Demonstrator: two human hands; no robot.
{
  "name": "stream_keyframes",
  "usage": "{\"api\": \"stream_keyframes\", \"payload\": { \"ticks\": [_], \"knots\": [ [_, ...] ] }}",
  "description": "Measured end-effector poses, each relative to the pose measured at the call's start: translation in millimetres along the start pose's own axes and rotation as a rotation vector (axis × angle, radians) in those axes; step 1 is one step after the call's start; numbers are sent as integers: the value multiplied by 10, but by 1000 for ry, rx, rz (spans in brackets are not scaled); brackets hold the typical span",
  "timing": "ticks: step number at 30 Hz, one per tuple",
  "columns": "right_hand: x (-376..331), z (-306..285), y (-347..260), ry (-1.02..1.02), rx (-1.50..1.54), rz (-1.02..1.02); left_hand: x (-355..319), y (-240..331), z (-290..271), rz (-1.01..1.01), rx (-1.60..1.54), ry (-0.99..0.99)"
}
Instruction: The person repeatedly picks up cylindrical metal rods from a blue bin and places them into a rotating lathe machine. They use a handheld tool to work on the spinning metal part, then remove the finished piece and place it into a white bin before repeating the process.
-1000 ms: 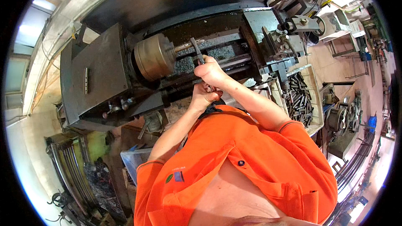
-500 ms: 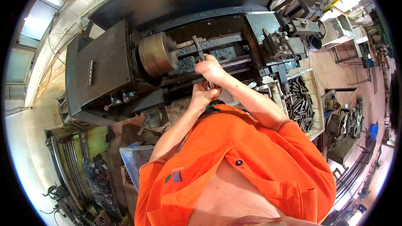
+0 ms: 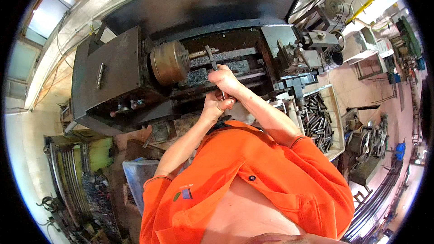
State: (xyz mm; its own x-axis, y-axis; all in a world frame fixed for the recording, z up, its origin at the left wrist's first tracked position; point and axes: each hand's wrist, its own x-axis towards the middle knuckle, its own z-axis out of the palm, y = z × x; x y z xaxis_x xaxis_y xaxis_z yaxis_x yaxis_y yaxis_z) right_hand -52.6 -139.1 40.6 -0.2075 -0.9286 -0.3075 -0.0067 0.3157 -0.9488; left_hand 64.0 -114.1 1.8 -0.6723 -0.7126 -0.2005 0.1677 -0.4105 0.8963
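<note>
My right hand (image 3: pixel 224 80) is closed around a caliper (image 3: pixel 211 58), a slim grey metal measuring tool. The caliper's upper end lies across a metal workpiece (image 3: pixel 197 54) that sticks out of the lathe chuck (image 3: pixel 169 63). Whether its jaws touch the metal, I cannot make out. Lower down, next to the right wrist, my left hand (image 3: pixel 215 107) grips the caliper's near end, where a bit of bright metal shows between the fingers. Both hands are in front of the lathe bed, and the fingers partly hide the tool.
Metal chips (image 3: pixel 199 77) lie in the lathe bed. The tool post (image 3: pixel 291 53) stands to the right of the workpiece. A small bar rests on the headstock (image 3: pixel 115 70) at left. Near my right elbow is a crate (image 3: pixel 337 108) full of dark metal pieces.
The whole view has shifted slightly. Both hands keep their hold on the caliper, and its upper end stays at the workpiece.
</note>
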Motion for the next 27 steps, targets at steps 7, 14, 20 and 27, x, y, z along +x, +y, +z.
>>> {"api": "stream_keyframes", "payload": {
  "ticks": [7, 14, 20, 27],
  "knots": [
    [18, -329, 254, 50, 265, -9, 122, -31, 229, -29, -61, -127],
    [-224, -585, 441, 254, 439, -67, 265, -264, 275, 84, 460, -110],
    [-828, -579, 494, 200, 545, -202, 46, -205, 355, 404, 1085, 35],
    [-1359, -667, 851, 522, 672, -377, -139, -419, 702, 483, 1160, -236]
  ]
}}
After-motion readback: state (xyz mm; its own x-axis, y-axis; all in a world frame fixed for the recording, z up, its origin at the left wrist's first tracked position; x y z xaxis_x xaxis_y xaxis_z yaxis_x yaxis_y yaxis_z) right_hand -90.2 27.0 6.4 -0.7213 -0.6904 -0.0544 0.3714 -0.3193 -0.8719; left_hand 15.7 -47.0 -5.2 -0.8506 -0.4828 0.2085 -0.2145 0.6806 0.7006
